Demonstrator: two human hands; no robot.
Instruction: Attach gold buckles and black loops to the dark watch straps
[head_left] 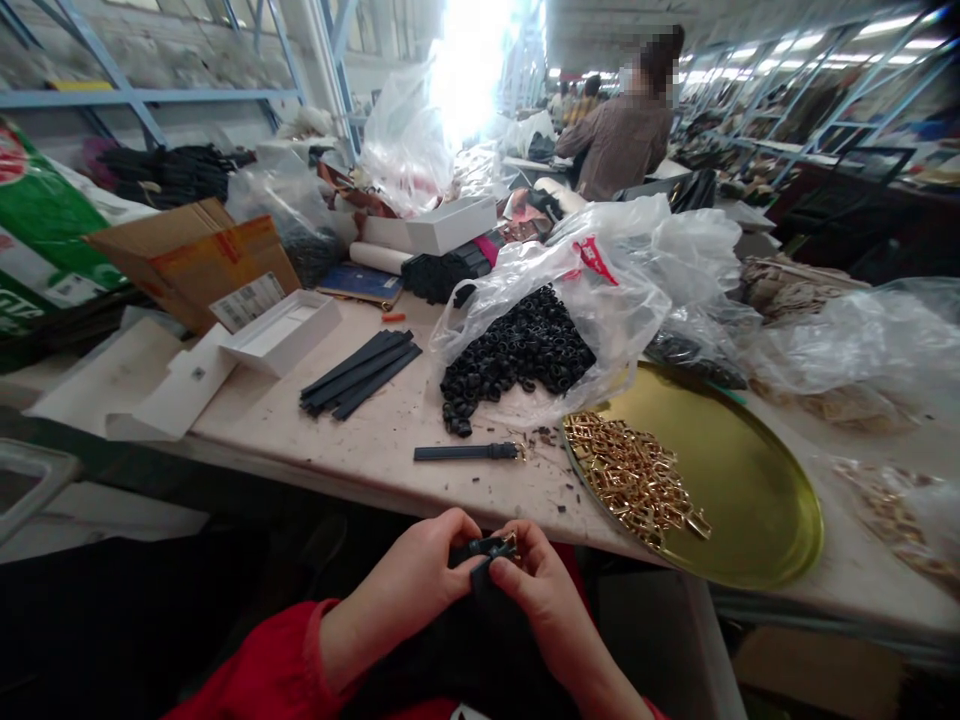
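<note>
Item, nearest: left hand (416,585) and right hand (536,585), red sleeves, held together below the near table edge. Fingers of both closed in a pinch on one dark strap piece (480,552) with a small gold buckle (508,546) at its right end; thumbs meet on top of it.

Item, on the table (315,430) just beyond: one finished-looking dark strap with buckle (469,452), lying flat, apart from the hands.

Item, right: round gold tray (750,480) holding a heap of gold buckles (634,480) on its left half.

Item, centre: clear plastic bag (615,290), open, spilling small black loops (517,355) onto the table.

Item, left of centre: bundle of plain black strips (360,372); farther left, open white box (281,330) and cardboard carton (195,255).

Item, far: a person (622,130) seated, back turned.

Step in hand, as judged: fitting buckle to strap, the parts already joined or nearly so. Next move likely calls for a steady pinch while the strap end is seated, then a reach forward to the table.
</note>
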